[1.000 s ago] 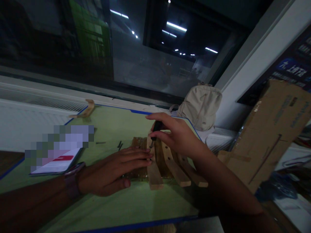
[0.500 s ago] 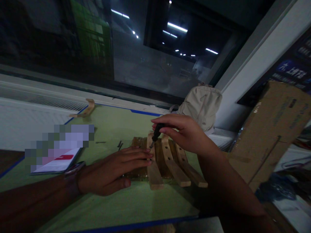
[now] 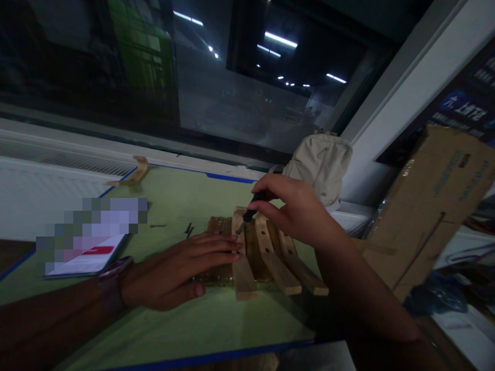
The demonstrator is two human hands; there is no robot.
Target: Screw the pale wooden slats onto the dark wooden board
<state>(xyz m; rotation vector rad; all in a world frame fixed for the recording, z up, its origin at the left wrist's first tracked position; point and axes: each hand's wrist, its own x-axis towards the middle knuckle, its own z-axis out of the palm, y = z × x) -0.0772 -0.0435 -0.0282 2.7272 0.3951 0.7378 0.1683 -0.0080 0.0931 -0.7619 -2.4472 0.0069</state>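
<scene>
A small wooden assembly (image 3: 266,257) of three pale slats fanned over a darker base lies on a green mat (image 3: 193,330). My left hand (image 3: 178,270) lies flat on its left part, fingers stretched out and touching the nearest slat. My right hand (image 3: 296,208) pinches a short black-handled screwdriver (image 3: 249,206), tilted, with its tip down on the top end of the left slat. Several dark screws (image 3: 187,229) lie on the mat just beyond my left hand.
A phone or card (image 3: 87,257) lies on the mat at the left. A loose curved wooden piece (image 3: 133,175) rests at the mat's far corner. A beige bag (image 3: 320,165) sits by the window, and a cardboard box (image 3: 436,206) leans at the right.
My right hand has drawn slightly up and to the right with the screwdriver, turning it between the fingers. My left hand stays flat on the wooden piece.
</scene>
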